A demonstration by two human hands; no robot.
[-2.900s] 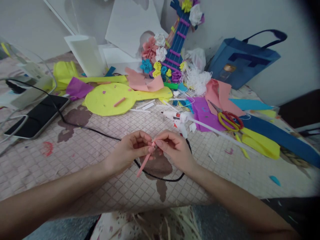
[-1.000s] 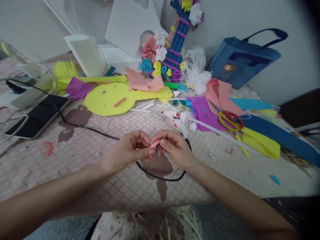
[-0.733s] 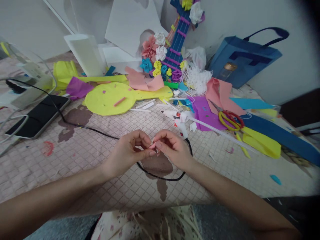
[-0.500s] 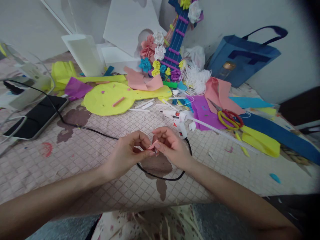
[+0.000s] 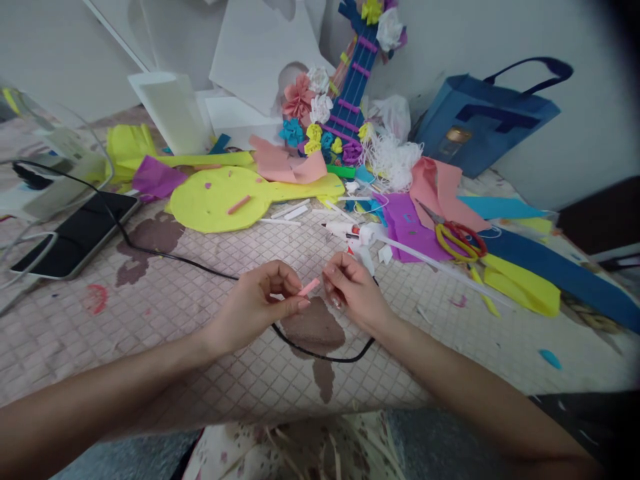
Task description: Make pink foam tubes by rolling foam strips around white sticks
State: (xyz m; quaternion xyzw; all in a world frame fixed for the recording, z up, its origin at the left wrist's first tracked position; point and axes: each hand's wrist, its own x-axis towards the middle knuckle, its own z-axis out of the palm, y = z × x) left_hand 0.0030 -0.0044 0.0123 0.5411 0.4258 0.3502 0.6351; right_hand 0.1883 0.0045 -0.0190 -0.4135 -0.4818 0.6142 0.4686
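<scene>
Between the thumb and fingers of my left hand [image 5: 257,303] is a small rolled strip of pink paper [image 5: 309,287], its free end pointing to the right. My right hand [image 5: 357,293] is just beyond that end, apart from it. Its fingers are curled and pinched together; whether something small is between them is hidden. Behind my right hand lies a white hot glue gun [image 5: 345,231] with a long glue stick in its back, and its black cable [image 5: 320,359] loops below both hands.
A yellow paper guitar-like shape [image 5: 215,200] lies at the back left, a phone [image 5: 75,233] farther left. Scissors [image 5: 457,241] rest on purple paper [image 5: 405,233] at the right. Behind stand a blue flower-trimmed guitar model [image 5: 350,93], a white container [image 5: 173,113] and a blue bag [image 5: 485,127].
My right hand has let go of the pink paper strip and moved slightly right. More of the strip now shows in my left hand, which has barely moved.
</scene>
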